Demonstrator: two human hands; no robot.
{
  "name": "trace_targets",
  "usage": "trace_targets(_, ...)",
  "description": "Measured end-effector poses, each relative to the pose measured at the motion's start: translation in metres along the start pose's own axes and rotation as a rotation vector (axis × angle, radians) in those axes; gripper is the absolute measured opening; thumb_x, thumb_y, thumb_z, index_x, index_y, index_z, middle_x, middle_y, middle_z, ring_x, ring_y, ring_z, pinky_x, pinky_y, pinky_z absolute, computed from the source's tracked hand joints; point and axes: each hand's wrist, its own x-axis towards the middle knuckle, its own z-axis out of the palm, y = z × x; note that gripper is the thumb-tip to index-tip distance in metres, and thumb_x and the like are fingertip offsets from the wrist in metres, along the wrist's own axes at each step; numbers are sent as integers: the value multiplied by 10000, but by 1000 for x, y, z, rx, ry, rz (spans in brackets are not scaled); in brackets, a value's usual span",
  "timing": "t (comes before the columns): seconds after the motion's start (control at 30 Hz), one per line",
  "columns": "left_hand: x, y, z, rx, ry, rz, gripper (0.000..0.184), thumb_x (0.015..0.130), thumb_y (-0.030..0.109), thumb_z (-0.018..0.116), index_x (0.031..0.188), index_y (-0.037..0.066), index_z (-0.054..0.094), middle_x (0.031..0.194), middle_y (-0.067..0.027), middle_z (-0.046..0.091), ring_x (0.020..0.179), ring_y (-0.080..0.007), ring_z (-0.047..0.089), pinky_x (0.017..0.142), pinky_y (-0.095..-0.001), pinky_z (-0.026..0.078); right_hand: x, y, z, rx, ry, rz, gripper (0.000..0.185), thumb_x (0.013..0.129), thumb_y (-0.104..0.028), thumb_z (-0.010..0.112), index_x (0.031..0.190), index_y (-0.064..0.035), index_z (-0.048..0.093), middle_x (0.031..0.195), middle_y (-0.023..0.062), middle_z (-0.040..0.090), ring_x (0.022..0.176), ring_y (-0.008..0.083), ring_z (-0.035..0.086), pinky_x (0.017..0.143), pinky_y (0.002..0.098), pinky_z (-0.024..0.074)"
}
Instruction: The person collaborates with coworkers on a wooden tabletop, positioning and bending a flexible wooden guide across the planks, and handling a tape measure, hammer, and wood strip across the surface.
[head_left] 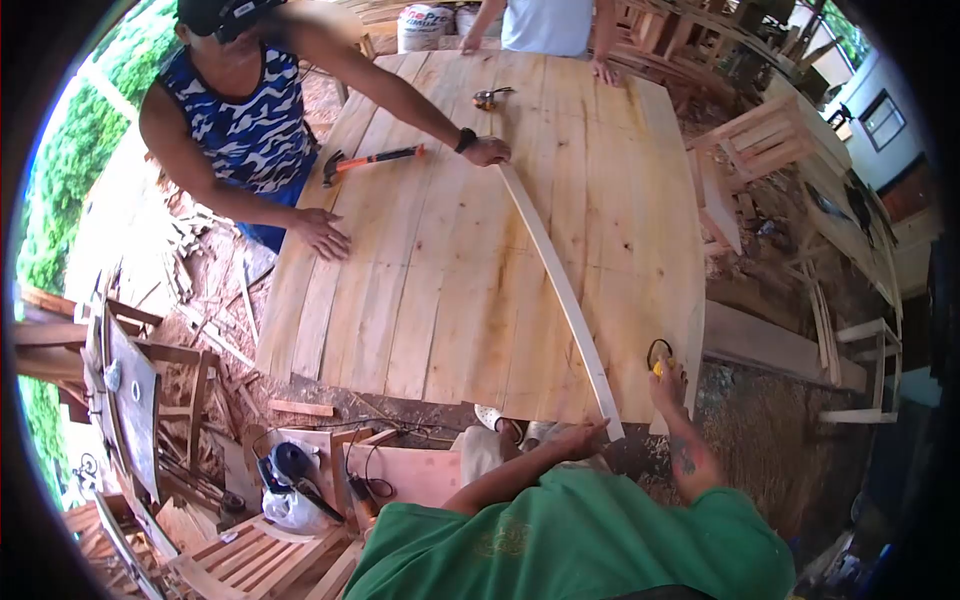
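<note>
A large plank tabletop (450,250) fills the middle of the view. Across it runs a long pale wooden strip (560,285). My left hand (583,437) is closed at the strip's near end, by the tabletop's front edge. To the right, my right hand (668,385) holds a small yellow item with a black loop (658,352), too small to name surely, over the tabletop's near right corner. A co-worker's hand (486,151) is on the strip's far end. That person's other hand (320,234) lies flat on the left side of the boards.
A hammer (375,160) and a tape measure (490,98) lie on the tabletop. Another person (546,25) stands at its far edge. A power tool (290,470) sits on a slatted wooden piece (260,555) below left. Wooden frames (760,135) stand at right; scraps litter the ground.
</note>
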Motion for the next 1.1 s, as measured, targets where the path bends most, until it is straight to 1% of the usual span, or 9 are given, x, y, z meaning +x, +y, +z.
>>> trace_targets(0.1,-5,-16,-5,-68,3,31,443,795,266,604,1176,41,577,951,-225,645,890,-373,620,794,-443,491,-19,26,-3,38,-59,66,550,798,-231,628,1319,-180,460,1205,225,461,1091,411,468,932,496,397)
trace_targets(0.2,-57,-23,-36,-118,90,-265,390,839,242,587,1194,82,572,1012,-166,660,938,-294,636,819,-384,493,-21,20,-6,130,-9,32,521,798,-223,647,1292,-190,487,1186,220,457,1086,410,465,925,490,400)
trace_targets(0.4,-152,-37,-66,-179,461,-235,271,852,223,587,1063,65,648,1014,-135,663,910,-241,644,796,-345,500,-22,23,0,173,-38,52,535,799,-253,603,1315,-221,465,1251,217,404,1144,394,413,971,494,360)
trace_targets(0.47,-173,-29,-71,-271,585,-579,264,854,214,584,1062,64,645,964,-111,676,888,-224,656,787,-332,508,-23,24,5,164,-45,39,528,800,-255,599,1311,-222,469,1238,214,418,1139,393,418,969,492,360)
trace_targets(0.63,-200,-74,-81,-242,899,-566,379,840,246,615,1186,91,611,926,-191,682,826,-224,674,726,-344,518,-23,0,-20,352,102,98,537,796,-245,646,1282,-111,463,1127,192,495,1044,364,489,905,452,407)
trace_targets(0.77,-226,-131,-112,-413,961,-586,471,868,265,650,1234,-12,549,841,-27,654,696,-77,568,593,-237,460,-25,-68,-14,495,330,-296,500,781,-213,653,1229,-59,494,1056,188,534,998,352,501,879,440,407)
trace_targets(0.9,-252,-140,-177,-393,1089,-581,457,853,308,642,1192,6,589,953,-149,684,795,-136,615,685,-282,489,-45,-183,-28,471,246,-580,418,752,-152,651,1142,-54,539,1019,176,550,1003,356,504,870,455,408)
trace_targets(1.07,-300,-200,-274,1,1209,-713,351,825,182,680,1127,16,615,966,-157,607,866,-244,607,772,-331,490,-41,-254,33,366,114,-359,546,741,-220,683,1230,-85,482,1153,257,450,1072,416,468,932,492,386)
trace_targets(1.1,-316,-277,-277,90,1371,-489,412,792,176,713,1150,14,591,1051,-189,566,991,-288,563,840,-376,469,-51,-259,39,353,121,-295,546,741,-220,683,1230,-85,482,1153,257,450,1072,416,468,932,492,386)
